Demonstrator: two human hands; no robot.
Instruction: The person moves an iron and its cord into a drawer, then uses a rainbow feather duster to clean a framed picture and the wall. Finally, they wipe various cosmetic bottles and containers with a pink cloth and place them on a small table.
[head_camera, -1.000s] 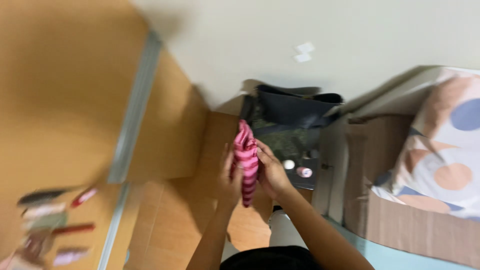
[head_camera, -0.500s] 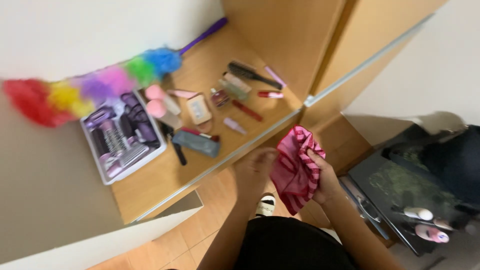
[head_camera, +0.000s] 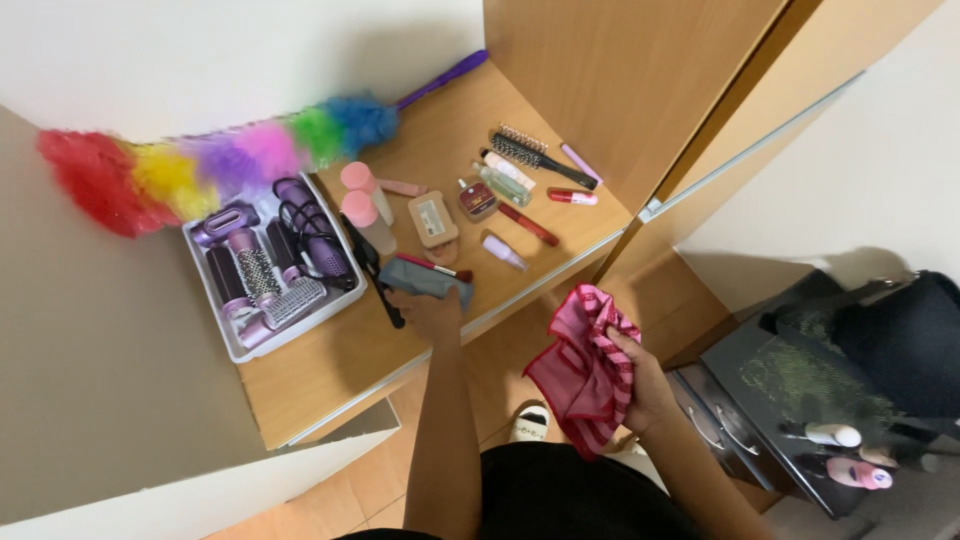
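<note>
My left hand (head_camera: 432, 312) reaches onto the wooden shelf (head_camera: 330, 370) and grips a small grey pouch (head_camera: 425, 279) near the shelf's front edge. A thin red-handled brush (head_camera: 432, 265) lies across the pouch. My right hand (head_camera: 640, 385) hangs off the shelf to the right, shut on a crumpled pink and red striped cloth (head_camera: 583, 368). Both forearms come up from the bottom of the view.
A white tray (head_camera: 232, 340) of purple hair rollers and brushes sits left of the pouch. A rainbow feather duster (head_camera: 210, 165) lies along the wall. Pink bottles (head_camera: 362, 205), a compact, lipsticks and a round hairbrush (head_camera: 535, 158) crowd the shelf. A dark low cabinet (head_camera: 800, 400) stands at right.
The view has swung from the floor and cabinet to the shelf. My left hand has let go of the cloth and reached onto the grey pouch; my right hand keeps the cloth.
</note>
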